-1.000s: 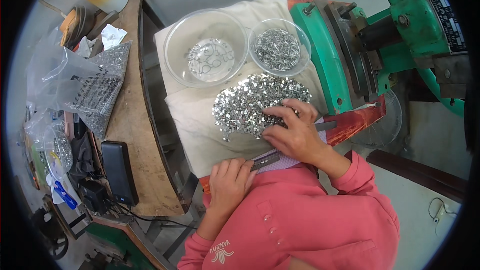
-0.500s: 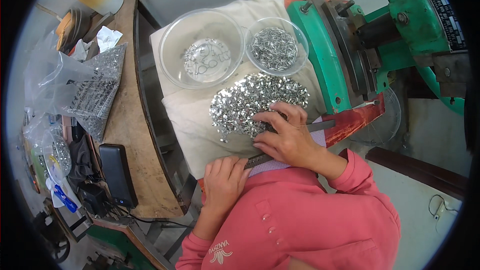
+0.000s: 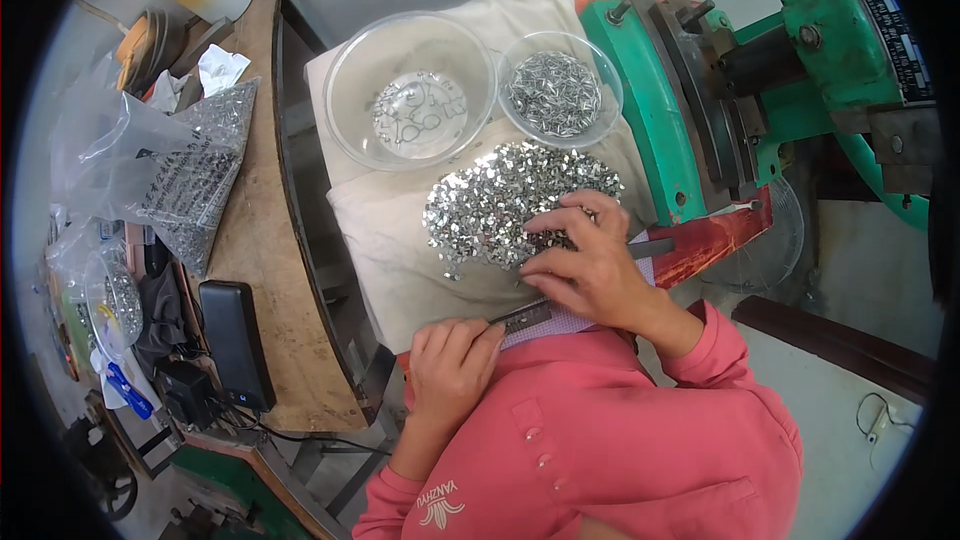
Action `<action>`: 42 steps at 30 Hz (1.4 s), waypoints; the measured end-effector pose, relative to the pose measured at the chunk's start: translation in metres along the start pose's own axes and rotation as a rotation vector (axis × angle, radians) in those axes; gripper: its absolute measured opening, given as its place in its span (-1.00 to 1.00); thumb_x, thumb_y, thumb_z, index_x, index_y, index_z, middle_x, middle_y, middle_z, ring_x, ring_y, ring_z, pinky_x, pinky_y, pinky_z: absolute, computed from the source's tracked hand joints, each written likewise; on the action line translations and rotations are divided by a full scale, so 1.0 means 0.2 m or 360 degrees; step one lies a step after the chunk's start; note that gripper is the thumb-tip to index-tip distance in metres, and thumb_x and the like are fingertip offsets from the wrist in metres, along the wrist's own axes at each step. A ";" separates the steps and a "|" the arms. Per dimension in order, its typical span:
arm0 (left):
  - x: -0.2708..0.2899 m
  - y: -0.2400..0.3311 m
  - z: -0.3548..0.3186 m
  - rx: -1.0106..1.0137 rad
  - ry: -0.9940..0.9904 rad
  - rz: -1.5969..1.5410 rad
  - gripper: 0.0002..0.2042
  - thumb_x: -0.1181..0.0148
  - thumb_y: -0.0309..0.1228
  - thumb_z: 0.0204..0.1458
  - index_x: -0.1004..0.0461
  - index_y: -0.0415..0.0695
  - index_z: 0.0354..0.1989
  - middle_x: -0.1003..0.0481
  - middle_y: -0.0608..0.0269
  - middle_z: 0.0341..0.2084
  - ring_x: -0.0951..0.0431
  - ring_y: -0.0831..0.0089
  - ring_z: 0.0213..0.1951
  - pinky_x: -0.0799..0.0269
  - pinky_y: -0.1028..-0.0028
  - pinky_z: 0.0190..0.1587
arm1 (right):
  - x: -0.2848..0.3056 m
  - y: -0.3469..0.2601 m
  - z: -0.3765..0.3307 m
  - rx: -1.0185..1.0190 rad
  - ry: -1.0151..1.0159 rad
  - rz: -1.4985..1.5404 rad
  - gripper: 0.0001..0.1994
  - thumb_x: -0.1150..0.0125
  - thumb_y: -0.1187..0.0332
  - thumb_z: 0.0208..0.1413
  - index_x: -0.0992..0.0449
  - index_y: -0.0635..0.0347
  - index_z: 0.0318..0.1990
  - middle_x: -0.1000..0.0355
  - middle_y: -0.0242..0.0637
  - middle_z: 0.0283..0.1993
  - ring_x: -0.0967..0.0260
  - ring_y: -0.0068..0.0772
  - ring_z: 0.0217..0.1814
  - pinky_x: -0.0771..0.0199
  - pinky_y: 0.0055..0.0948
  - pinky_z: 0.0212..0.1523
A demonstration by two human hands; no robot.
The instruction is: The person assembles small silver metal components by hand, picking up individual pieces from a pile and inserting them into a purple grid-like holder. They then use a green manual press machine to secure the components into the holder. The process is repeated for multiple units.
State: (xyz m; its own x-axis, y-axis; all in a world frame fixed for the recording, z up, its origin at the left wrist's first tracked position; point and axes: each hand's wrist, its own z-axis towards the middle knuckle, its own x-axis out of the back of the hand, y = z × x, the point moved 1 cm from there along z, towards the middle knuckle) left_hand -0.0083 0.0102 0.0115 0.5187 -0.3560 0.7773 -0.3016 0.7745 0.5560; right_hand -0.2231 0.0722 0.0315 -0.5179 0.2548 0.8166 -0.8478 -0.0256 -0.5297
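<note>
Evidently, a dark bar (image 3: pixel 528 318) is gripped at its left end by the left hand (image 3: pixel 452 365), whose fingers are closed over it at the near edge of the cloth (image 3: pixel 385 240). Farther right, the right hand (image 3: pixel 605 270) is held palm down at the near right edge of the pile (image 3: pixel 500 205), a heap of small shiny metal pieces. Its fingers are bent and partly spread; whether a piece is pinched at the thumb cannot be told. A dark length is also seen to the right of this hand, but whether it belongs to the same bar is hidden.

The pile is spread on the cloth, beyond both hands. On its far side two clear tubs are set side by side: in the big tub (image 3: pixel 338 90), at left, a few pieces are seen at the bottom; in the small tub (image 3: pixel 614 85), at right, many pins (image 3: pixel 553 95) are held. At far right, a green press (image 3: pixel 640 110) is placed beside the cloth. At left, on a wooden table (image 3: pixel 280 340), a bag (image 3: pixel 205 175) of metal bits and a black box (image 3: pixel 235 345) are laid.
</note>
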 end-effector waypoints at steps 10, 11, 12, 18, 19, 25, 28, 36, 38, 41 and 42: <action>-0.02 0.00 0.01 0.0159 0.0005 -0.0144 -0.79 -0.40 -0.49 -0.19 -0.51 -0.07 -0.35 -0.48 0.34 -0.37 -0.48 0.31 -0.31 -0.27 0.33 -0.24 | -0.07 -0.07 -0.03 -0.0039 0.0014 -0.0169 -0.85 -0.44 0.28 -0.17 -0.59 0.05 -0.46 -0.40 -0.46 0.02 -0.13 -0.13 0.23 0.00 -0.10 0.18; -0.02 0.00 0.01 0.0179 0.0003 -0.0166 -0.78 -0.40 -0.48 -0.19 -0.51 -0.07 -0.35 -0.48 0.33 -0.37 -0.48 0.30 -0.31 -0.27 0.32 -0.24 | -0.08 -0.07 -0.03 -0.0041 0.0004 -0.0199 -0.85 -0.43 0.28 -0.17 -0.59 0.06 -0.46 -0.40 -0.47 0.03 -0.13 -0.14 0.24 0.01 -0.10 0.18; -0.02 0.00 0.01 0.0200 0.0000 -0.0189 -0.77 -0.41 -0.47 -0.19 -0.51 -0.07 -0.35 -0.48 0.32 -0.36 -0.48 0.29 -0.31 -0.26 0.31 -0.24 | -0.08 -0.07 -0.03 -0.0043 -0.0005 -0.0230 -0.85 -0.43 0.28 -0.18 -0.59 0.06 -0.46 -0.39 -0.47 0.03 -0.12 -0.15 0.24 0.01 -0.10 0.18; -0.01 0.00 -0.01 0.0147 -0.0051 -0.0169 -0.76 -0.40 -0.43 -0.16 -0.52 -0.05 -0.29 -0.48 0.33 -0.29 -0.48 0.32 -0.26 -0.26 0.32 -0.23 | -0.04 -0.06 -0.04 0.0020 -0.0041 -0.0206 -0.87 -0.43 0.30 -0.21 -0.60 0.00 -0.46 -0.40 -0.52 0.05 -0.12 -0.18 0.25 0.00 -0.10 0.17; -0.02 0.00 -0.01 0.0161 -0.0038 -0.0182 -0.75 -0.41 -0.44 -0.18 -0.51 -0.06 -0.30 -0.48 0.32 -0.31 -0.47 0.30 -0.27 -0.26 0.31 -0.23 | -0.03 -0.06 -0.06 0.0033 -0.0034 -0.0165 -0.87 -0.43 0.29 -0.21 -0.60 -0.01 -0.46 -0.41 -0.53 0.04 -0.12 -0.19 0.25 0.00 -0.10 0.17; -0.03 0.00 0.00 0.0174 0.0005 -0.0204 -0.76 -0.43 -0.47 -0.21 -0.51 -0.07 -0.34 -0.48 0.30 -0.34 -0.46 0.28 -0.30 -0.26 0.31 -0.25 | -0.02 -0.08 -0.18 0.0099 -0.0062 -0.0055 -0.88 -0.45 0.27 -0.21 -0.64 -0.08 -0.45 -0.46 -0.54 0.00 -0.16 -0.20 0.22 -0.03 -0.10 0.15; -0.04 0.00 0.00 0.0145 0.0007 -0.0186 -0.76 -0.42 -0.47 -0.20 -0.51 -0.08 -0.34 -0.48 0.29 -0.34 -0.47 0.29 -0.30 -0.26 0.32 -0.25 | -0.02 -0.08 -0.17 0.0062 -0.0111 0.0051 -0.88 -0.45 0.28 -0.20 -0.64 -0.10 -0.44 -0.46 -0.54 -0.01 -0.18 -0.20 0.19 -0.04 -0.10 0.14; -0.01 -0.01 0.01 0.0283 0.0103 -0.0218 -0.80 -0.39 -0.52 -0.17 -0.52 -0.09 -0.35 -0.48 0.25 -0.35 -0.47 0.26 -0.30 -0.27 0.31 -0.26 | -0.15 -0.09 0.11 0.0258 0.0052 -0.0013 -0.90 -0.36 0.31 -0.17 -0.63 -0.12 -0.41 -0.43 -0.52 -0.02 -0.18 -0.24 0.20 -0.04 -0.17 0.16; 0.01 -0.03 0.01 0.0329 0.0181 -0.0130 -0.80 -0.38 -0.53 -0.17 -0.52 -0.10 -0.35 -0.48 0.24 -0.34 -0.47 0.24 -0.30 -0.28 0.29 -0.26 | -0.18 -0.10 0.17 0.0360 -0.0005 -0.0070 -0.94 -0.26 0.30 -0.11 -0.61 -0.10 -0.42 -0.40 -0.51 0.02 -0.15 -0.26 0.23 -0.04 -0.17 0.18; 0.04 -0.08 0.02 0.0378 0.0271 -0.0027 -0.81 -0.36 -0.56 -0.15 -0.53 -0.12 -0.33 -0.47 0.23 -0.34 -0.47 0.21 -0.30 -0.29 0.28 -0.25 | -0.21 -0.08 0.21 0.0416 -0.0084 -0.0163 -0.93 -0.22 0.29 -0.06 -0.60 -0.08 -0.41 -0.39 -0.49 0.04 -0.15 -0.27 0.24 -0.05 -0.17 0.18; 0.04 -0.08 0.04 0.0394 0.0291 0.0005 -0.81 -0.36 -0.57 -0.15 -0.54 -0.12 -0.32 -0.47 0.23 -0.34 -0.46 0.21 -0.30 -0.29 0.28 -0.25 | -0.22 -0.08 0.21 0.0447 -0.0064 -0.0197 -0.93 -0.22 0.29 -0.05 -0.60 -0.07 -0.41 -0.40 -0.49 0.03 -0.15 -0.26 0.24 -0.04 -0.16 0.18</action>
State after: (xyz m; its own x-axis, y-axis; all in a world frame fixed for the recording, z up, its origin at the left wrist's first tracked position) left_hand -0.0046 -0.0097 0.0109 0.6460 -0.2368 0.7256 -0.4774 0.6165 0.6262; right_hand -0.1918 0.0212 0.0130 -0.4078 0.2344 0.8824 -0.9003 -0.2642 -0.3459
